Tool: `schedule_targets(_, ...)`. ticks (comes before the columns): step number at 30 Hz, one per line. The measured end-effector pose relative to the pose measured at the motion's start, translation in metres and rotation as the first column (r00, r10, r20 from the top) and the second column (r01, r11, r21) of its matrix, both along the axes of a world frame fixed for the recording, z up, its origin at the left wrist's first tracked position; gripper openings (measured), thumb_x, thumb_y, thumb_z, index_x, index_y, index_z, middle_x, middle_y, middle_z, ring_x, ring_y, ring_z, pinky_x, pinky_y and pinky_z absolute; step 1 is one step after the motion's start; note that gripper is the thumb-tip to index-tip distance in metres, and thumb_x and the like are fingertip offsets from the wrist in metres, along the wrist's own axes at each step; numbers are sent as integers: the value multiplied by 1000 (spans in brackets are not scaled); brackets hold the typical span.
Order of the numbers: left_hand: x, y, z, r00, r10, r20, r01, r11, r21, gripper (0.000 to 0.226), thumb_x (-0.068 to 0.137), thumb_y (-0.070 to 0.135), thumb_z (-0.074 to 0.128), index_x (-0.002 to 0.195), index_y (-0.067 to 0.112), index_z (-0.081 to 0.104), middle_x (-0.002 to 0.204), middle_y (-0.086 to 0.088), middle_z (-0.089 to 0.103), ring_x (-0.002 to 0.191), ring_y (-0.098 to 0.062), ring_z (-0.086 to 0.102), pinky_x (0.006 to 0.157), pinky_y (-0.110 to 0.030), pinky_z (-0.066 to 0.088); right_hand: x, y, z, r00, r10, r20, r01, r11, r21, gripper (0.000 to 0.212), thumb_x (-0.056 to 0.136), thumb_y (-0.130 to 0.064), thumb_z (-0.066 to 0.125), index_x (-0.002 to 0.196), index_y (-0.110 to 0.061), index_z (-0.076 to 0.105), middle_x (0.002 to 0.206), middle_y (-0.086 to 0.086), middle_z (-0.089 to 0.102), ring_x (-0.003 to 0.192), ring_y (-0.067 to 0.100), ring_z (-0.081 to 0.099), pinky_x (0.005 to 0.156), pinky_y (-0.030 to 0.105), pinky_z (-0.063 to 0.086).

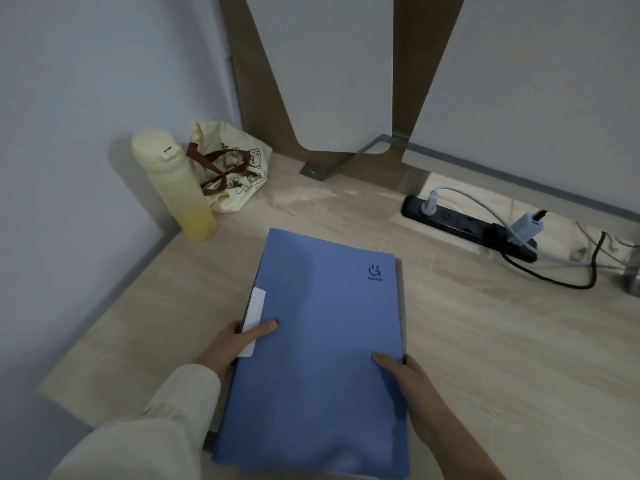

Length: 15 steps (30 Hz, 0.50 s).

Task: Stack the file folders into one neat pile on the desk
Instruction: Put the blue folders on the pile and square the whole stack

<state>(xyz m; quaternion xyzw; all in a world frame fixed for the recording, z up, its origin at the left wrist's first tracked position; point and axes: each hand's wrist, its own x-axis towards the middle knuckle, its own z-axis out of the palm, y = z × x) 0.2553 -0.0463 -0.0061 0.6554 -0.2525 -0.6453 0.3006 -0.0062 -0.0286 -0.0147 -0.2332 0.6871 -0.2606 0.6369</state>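
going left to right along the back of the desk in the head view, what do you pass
pale yellow cylindrical bottle → cream cloth bag with bear print and brown handles → grey metal bracket foot → black power strip with plugs

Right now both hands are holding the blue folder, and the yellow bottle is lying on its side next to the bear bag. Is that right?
Nearly. In the head view the yellow bottle stands upright beside the bear bag, not on its side. Both the left hand and the right hand do grip the blue folder.

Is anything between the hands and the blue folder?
Nothing visible. Both hands grip the blue folder: the left hand on its left edge, the right hand on its right edge.
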Motion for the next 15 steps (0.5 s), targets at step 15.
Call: schedule_targets(15, -30, 30, 22, 957, 117, 264, -21, 940, -341, 50, 69, 18, 78, 107, 28, 47, 100, 16, 55, 89, 2, 54, 55, -3, 46, -26, -19, 9, 988, 154, 24, -152, 986, -62, 46, 80, -35, 65, 116, -7, 60, 115, 4, 68, 96, 17, 65, 73, 22, 50)
